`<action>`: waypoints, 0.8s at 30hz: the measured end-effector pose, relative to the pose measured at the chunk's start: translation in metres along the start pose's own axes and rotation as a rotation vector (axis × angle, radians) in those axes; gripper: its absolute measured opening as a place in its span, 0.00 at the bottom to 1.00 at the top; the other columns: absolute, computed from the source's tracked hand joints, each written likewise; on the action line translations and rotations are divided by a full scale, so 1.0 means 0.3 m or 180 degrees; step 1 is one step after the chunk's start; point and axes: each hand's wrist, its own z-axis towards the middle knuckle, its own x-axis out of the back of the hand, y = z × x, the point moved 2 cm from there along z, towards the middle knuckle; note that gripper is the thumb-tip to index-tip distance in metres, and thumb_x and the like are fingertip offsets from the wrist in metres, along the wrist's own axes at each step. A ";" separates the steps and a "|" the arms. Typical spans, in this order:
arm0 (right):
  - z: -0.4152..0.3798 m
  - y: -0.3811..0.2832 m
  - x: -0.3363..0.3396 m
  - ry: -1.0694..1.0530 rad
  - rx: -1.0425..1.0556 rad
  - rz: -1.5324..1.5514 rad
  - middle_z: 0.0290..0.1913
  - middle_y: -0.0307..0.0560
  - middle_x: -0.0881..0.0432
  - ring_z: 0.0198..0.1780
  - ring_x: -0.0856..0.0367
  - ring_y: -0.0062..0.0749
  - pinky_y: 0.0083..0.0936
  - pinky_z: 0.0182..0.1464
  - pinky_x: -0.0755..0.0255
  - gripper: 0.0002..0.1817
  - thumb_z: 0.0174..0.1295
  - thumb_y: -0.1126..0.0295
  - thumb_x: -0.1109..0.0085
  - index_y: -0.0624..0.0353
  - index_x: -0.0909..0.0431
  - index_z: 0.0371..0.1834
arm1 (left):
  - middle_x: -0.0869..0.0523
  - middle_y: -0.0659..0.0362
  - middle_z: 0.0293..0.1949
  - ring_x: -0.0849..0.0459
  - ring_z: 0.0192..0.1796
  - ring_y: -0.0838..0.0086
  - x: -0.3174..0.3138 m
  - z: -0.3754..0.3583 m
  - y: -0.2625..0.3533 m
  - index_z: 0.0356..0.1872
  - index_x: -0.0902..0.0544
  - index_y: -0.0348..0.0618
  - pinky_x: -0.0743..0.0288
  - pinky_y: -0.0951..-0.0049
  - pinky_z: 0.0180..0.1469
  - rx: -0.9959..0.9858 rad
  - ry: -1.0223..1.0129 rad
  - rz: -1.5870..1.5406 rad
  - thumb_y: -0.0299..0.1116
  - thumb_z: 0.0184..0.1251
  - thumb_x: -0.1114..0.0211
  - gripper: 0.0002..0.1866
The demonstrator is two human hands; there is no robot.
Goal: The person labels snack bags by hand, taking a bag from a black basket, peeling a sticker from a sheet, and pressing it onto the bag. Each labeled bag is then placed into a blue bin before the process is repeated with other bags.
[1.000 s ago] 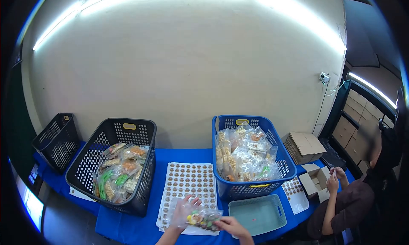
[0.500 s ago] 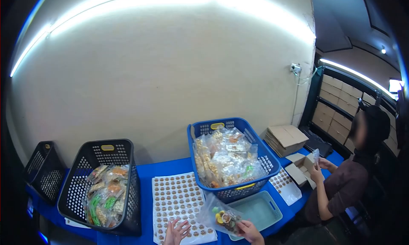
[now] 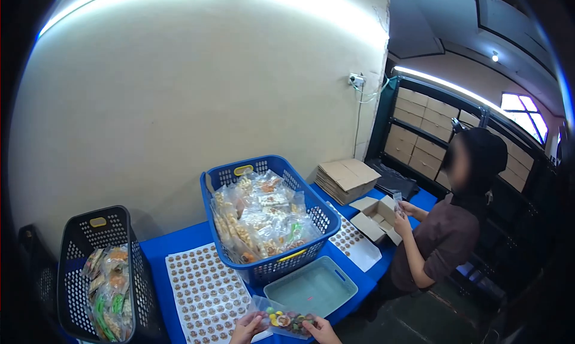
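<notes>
A clear plastic bag of colourful small snacks [image 3: 297, 321] is stretched between my two hands at the bottom of the head view. A round sticker shows on its front, among yellow, green and dark pieces. My left hand [image 3: 248, 328] grips the bag's left end, and my right hand [image 3: 321, 330] pinches its right end. Below and left of the bag lies a sheet of round stickers [image 3: 200, 290]. Just beyond the bag sits a shallow green tray [image 3: 311, 287], partly covered by it.
A blue basket [image 3: 278, 275] full of bagged snacks stands behind the tray. At left is a black basket [image 3: 141, 272] with more bags. A person [image 3: 440, 242] at right holds a small packet beside an open carton [image 3: 374, 221]. Folded cardboard [image 3: 347, 179] is stacked near the wall.
My view has swung right. My left hand, open and empty before, now holds the bag's left end. The bag has turned from hanging tilted to lying lengthwise between both hands.
</notes>
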 end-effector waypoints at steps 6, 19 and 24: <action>0.009 0.083 0.050 0.0286 -0.0210 0.1959 0.38 0.43 0.21 0.36 0.22 0.25 0.19 0.39 0.28 0.16 0.60 0.62 0.47 0.65 0.26 0.44 | 0.24 0.54 0.49 0.27 0.51 0.67 -0.164 0.033 -0.035 0.53 0.30 0.39 0.37 0.74 0.57 0.1088 -0.1389 -0.3568 0.39 0.59 0.41 0.23; -0.002 -0.038 -0.026 -0.0215 -0.0220 0.0132 0.19 0.32 0.26 0.19 0.33 0.14 0.12 0.22 0.40 0.14 0.59 0.59 0.46 0.60 0.20 0.31 | 0.24 0.62 0.38 0.27 0.37 0.80 -0.108 0.166 -0.123 0.49 0.29 0.40 0.34 0.80 0.38 0.0731 -0.0619 0.0721 0.43 0.63 0.45 0.20; -0.015 -0.035 -0.020 0.0281 0.0120 0.0469 0.19 0.33 0.27 0.20 0.34 0.14 0.13 0.22 0.41 0.16 0.62 0.59 0.50 0.61 0.23 0.28 | 0.24 0.69 0.25 0.30 0.26 0.87 -0.183 0.101 0.053 0.36 0.21 0.39 0.40 0.85 0.27 0.0595 -0.1173 0.1145 0.43 0.61 0.40 0.15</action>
